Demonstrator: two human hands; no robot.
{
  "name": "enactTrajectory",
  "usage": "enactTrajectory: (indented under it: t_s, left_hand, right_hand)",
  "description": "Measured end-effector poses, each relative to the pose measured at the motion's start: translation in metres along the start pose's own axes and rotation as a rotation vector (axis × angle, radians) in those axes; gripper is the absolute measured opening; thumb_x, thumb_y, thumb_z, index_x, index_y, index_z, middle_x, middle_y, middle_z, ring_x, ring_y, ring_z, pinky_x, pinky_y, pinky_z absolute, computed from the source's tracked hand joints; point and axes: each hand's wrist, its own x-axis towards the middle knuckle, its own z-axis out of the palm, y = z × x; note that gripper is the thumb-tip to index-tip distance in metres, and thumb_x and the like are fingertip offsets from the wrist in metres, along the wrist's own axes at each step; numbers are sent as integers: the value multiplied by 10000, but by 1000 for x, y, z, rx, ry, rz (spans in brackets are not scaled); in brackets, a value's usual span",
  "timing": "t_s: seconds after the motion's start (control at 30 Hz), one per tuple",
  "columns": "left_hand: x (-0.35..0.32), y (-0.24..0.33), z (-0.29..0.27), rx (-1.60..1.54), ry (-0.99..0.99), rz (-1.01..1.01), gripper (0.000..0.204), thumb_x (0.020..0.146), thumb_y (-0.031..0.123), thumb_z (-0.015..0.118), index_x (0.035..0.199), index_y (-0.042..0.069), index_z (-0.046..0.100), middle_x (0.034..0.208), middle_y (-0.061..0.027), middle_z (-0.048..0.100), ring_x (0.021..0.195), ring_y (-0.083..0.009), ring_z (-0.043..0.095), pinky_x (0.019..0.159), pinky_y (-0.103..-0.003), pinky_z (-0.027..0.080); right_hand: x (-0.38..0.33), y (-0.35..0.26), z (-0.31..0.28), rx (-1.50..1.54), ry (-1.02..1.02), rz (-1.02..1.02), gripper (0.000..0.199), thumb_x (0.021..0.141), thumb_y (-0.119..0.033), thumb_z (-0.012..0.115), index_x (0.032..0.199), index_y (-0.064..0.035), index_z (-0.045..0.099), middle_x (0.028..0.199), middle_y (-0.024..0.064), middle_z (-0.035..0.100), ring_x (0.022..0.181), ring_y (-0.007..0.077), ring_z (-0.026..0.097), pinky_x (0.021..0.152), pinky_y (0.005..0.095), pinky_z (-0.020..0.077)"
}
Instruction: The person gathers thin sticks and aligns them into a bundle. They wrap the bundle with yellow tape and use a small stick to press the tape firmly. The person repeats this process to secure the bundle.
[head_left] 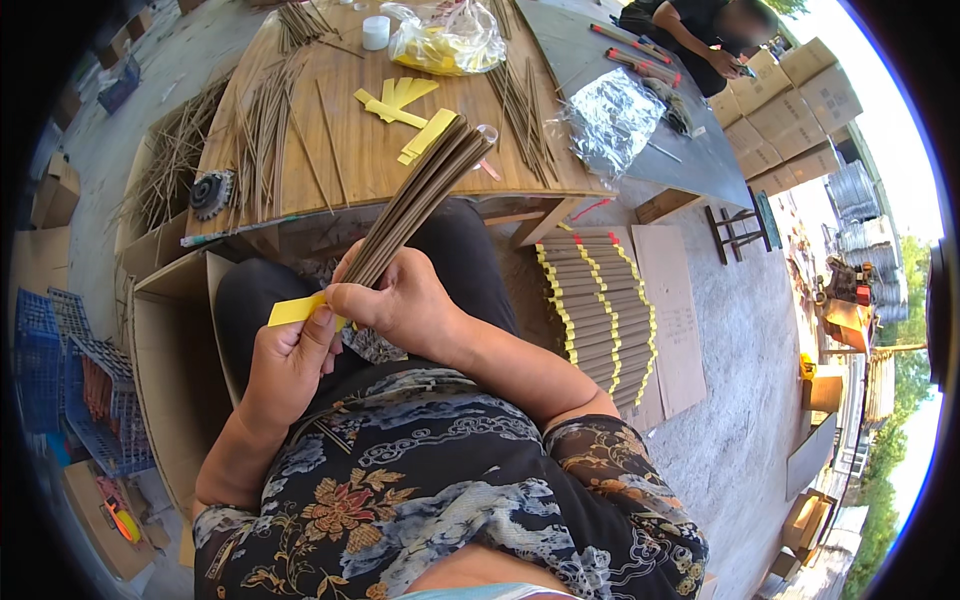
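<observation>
My right hand (412, 308) is wrapped round the lower end of a bundle of thin brown sticks (420, 195), which tilts up and to the right over my lap. My left hand (285, 365) pinches a yellow paper strip (292, 310) between thumb and fingers. The strip lies against the bundle's lower end, next to my right thumb. How far it goes round the sticks is hidden by my hands. Beyond the bundle's top, more yellow strips (430, 137) lie on the wooden table (375, 180).
Loose brown sticks (265, 140) and a see-through bag of yellow strips (447, 40) are on the table. An open cardboard box (180, 370) stands at my left. Yellow-banded bundles (600, 310) lie on the floor at right. A co-worker (690, 30) sits at the far right.
</observation>
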Motion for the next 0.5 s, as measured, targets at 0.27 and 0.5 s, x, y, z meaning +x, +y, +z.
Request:
enactTrajectory:
  t_s: [0.27,0.5]
  left_hand:
    - [-2,4,3,171,28,212,300,928,188,430,1114,-31,516,726,-4,502,614,-62,456,561,-185,397]
    - [-1,-1,3,310,69,447,277,929,161,418,1087,-51,503,789,-30,519,636,-67,471,555,-189,397]
  right_hand:
    - [-1,3,5,92,49,-77,188,728,-124,645,790,10,528,686,22,551,631,64,518,553,201,433]
    - [1,7,5,-77,83,-94,182,724,-128,651,778,6,541,687,9,549,632,52,507,566,197,435]
